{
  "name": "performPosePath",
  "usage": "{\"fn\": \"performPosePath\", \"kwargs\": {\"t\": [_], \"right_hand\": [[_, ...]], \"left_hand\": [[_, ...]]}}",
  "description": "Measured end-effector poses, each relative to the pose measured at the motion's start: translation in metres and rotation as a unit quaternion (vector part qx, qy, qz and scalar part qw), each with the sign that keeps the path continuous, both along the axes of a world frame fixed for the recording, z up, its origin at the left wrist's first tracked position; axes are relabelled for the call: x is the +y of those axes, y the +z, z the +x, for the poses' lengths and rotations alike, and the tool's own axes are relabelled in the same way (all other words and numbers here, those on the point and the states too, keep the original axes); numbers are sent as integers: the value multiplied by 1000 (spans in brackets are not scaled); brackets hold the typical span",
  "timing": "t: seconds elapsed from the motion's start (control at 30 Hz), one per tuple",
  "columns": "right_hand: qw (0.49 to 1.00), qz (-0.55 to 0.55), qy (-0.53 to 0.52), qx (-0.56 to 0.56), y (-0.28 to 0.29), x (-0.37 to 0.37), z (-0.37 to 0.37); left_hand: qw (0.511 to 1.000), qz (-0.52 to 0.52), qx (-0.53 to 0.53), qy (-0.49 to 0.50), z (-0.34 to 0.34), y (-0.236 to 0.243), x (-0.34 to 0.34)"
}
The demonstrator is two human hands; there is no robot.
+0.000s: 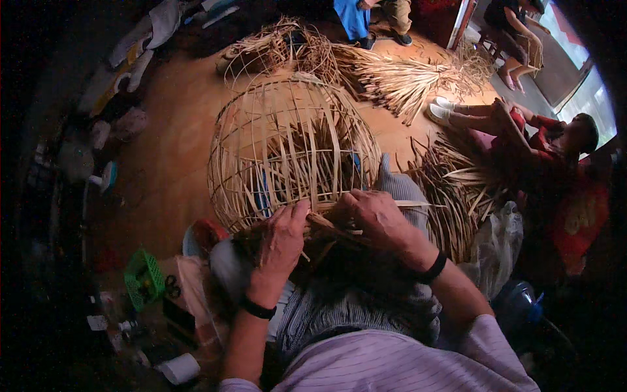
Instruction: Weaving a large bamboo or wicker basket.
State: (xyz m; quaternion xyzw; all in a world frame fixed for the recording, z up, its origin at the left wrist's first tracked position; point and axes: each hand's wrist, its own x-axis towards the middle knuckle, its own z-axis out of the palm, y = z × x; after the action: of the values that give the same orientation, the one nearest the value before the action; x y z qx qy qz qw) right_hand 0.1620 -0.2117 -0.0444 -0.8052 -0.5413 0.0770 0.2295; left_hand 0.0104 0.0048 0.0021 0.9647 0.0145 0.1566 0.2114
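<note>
A large rounded basket [266,114] of open bamboo-like weave lies across my lap, its thin strips crossing in wide gaps. My left hand [285,234] is closed at the basket's near edge, its fingertips pressed together on the strips there. Beside it, my right hand [380,219] is closed on a pale flat strip [413,204], whose end sticks out to the right. Several bent, darker strip ends [320,223] show between both hands. Where exactly the fingertips pinch is partly hidden by the knuckles.
Split strips lie in a fanned bundle [408,77] beyond the basket and a darker pile [444,196] to the right. A person in red [532,140] sits at right; others are farther back. At lower left are a green plastic basket [144,279], scissors [172,286] and a white roll [179,369].
</note>
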Motion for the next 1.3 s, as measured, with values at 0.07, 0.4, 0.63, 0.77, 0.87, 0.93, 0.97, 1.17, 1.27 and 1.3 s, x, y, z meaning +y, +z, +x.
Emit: {"fn": "performPosePath", "kwargs": {"t": [0.07,0.4,0.63,0.77,0.87,0.93,0.97,1.17,1.27,1.3], "right_hand": [[998,-34,19,41,19,-4,9],[995,12,77,69,33,-22,11],[996,-24,89,8,5,-28,-4],[998,8,69,-1,5,-22,-4],[998,7,34,50,13,-24,-3],[991,23,2,128,30,-24,-1],[985,31,-14,168,36,-23,-1],[946,93,-188,247,16,-6,-2],[971,77,-195,115,16,8,-5],[968,83,-199,131,14,11,-3]], "left_hand": [[1000,-4,22,-2,0,8,-1],[999,-26,34,-15,7,13,0],[1000,9,19,1,10,4,-4],[998,8,56,42,10,14,-18],[995,-4,63,75,13,16,-25],[993,-8,61,102,14,7,-27],[993,-10,56,107,14,4,-27],[994,-42,23,103,16,-6,-22],[992,-59,6,110,16,-9,-22],[991,-60,10,116,16,-7,-24]]}}
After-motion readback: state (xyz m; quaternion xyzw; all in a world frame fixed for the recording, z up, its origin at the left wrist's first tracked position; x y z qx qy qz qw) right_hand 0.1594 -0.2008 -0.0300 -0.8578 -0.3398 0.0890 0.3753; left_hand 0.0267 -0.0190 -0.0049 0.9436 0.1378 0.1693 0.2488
